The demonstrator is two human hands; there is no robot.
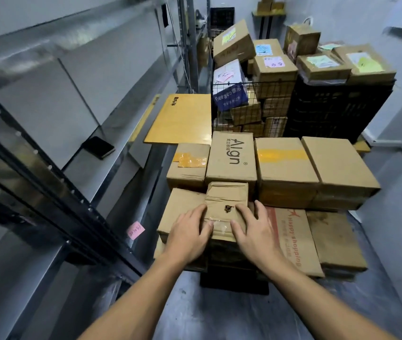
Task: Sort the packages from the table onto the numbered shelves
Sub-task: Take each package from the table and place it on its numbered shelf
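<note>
A small cardboard box (227, 202) with a torn hole in its taped top sits at the near middle of a pile of cartons. The left hand (190, 231) and right hand (253, 229) grip it from either side, thumbs on its top. Touching its far edge is a carton printed "Align" (231, 158); to its right lies a flat carton with red "Happy shopping" lettering (290, 236). Farther back, a wire basket (219, 104) holds labelled parcels beside a black crate (337, 106). Grey metal shelves (47, 114) run along the left, with a pink note (135, 230) stuck low.
</note>
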